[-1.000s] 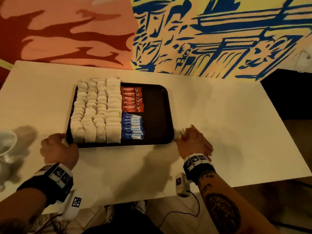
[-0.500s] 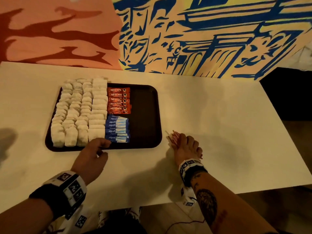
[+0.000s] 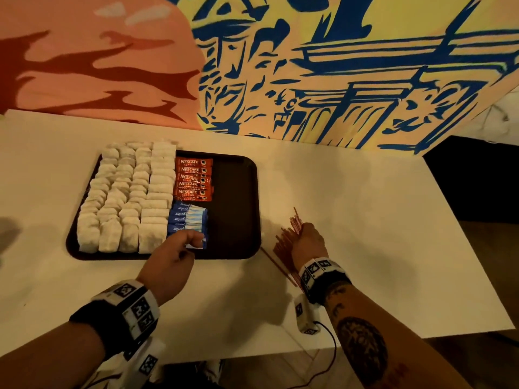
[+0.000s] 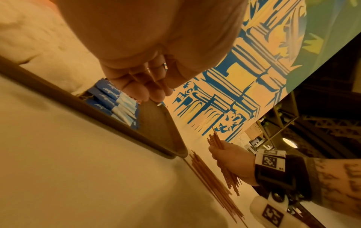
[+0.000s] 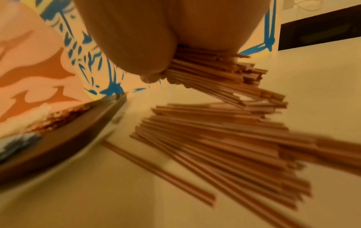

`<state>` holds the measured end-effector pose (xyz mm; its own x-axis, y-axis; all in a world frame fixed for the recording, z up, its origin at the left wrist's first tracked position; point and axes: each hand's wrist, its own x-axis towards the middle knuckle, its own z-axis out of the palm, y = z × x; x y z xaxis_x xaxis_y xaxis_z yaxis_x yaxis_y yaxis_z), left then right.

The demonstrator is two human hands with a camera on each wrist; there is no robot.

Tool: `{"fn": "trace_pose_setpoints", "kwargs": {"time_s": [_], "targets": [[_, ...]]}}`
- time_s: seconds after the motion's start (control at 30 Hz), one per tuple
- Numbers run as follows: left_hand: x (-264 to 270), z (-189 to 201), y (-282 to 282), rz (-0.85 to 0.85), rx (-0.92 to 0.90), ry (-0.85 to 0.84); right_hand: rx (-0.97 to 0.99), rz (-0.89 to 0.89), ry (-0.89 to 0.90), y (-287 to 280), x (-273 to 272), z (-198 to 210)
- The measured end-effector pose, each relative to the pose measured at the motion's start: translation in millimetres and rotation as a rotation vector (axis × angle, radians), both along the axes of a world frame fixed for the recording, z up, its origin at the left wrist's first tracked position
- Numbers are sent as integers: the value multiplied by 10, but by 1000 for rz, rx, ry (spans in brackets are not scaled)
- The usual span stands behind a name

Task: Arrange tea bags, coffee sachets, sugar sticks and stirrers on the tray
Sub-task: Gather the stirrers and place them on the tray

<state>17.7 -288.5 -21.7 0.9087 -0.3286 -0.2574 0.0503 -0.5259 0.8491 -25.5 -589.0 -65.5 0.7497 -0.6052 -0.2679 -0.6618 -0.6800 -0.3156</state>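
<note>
While the right hand (image 3: 307, 242) clutches a loose bundle of stirrers (image 5: 215, 74), strays could slide out onto the counter (image 3: 365, 220). The left hand (image 3: 171, 259), fingers curled with nothing clearly held, hovers at the sugar sticks (image 3: 186, 217) and might nudge them askew.

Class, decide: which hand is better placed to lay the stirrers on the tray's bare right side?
Right. The right hand grips a bundle of stirrers beside the tray; the left hand hovers over the sugar sticks.

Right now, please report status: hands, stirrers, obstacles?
Left hand touching sugar sticks. Right hand grips stirrers; more loose on table. Tray right side free.
</note>
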Motion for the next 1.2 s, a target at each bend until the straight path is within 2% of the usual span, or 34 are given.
{"fn": "trace_pose_setpoints", "kwargs": {"time_s": [0.1,0.23,0.3,0.37,0.43,0.5,0.57,0.63,0.77,0.93,1.03,1.1,1.2], "targets": [[29,76,-86,-16,-62,25,186,-64,-185,19,46,301],[32,324,-247,-5,-218,207,540,-152,-527,375,55,1039],[35,477,-305,25,-357,430,854,-157,-723,754,36,1417],[52,615,-296,76,-526,735,1006,-81,-860,1154,77,1540],[68,730,-261,98,-660,970,996,-9,-906,1507,140,1481],[103,818,-198,157,-772,1060,865,115,-857,1781,155,1390],[113,882,-218,244,-816,1051,784,194,-784,1889,116,1312],[162,855,-22,280,-819,1005,792,190,-749,2125,129,1271],[124,794,34,348,-861,1017,791,133,-803,2156,96,1225],[235,779,156,283,-839,1066,821,66,-831,2304,146,1261],[208,916,192,239,-850,1013,835,43,-830,2368,141,1276],[197,885,199,298,-873,1046,809,31,-835,2400,119,1265],[254,847,278,269,-742,1145,793,21,-788,2458,85,1203]]}}
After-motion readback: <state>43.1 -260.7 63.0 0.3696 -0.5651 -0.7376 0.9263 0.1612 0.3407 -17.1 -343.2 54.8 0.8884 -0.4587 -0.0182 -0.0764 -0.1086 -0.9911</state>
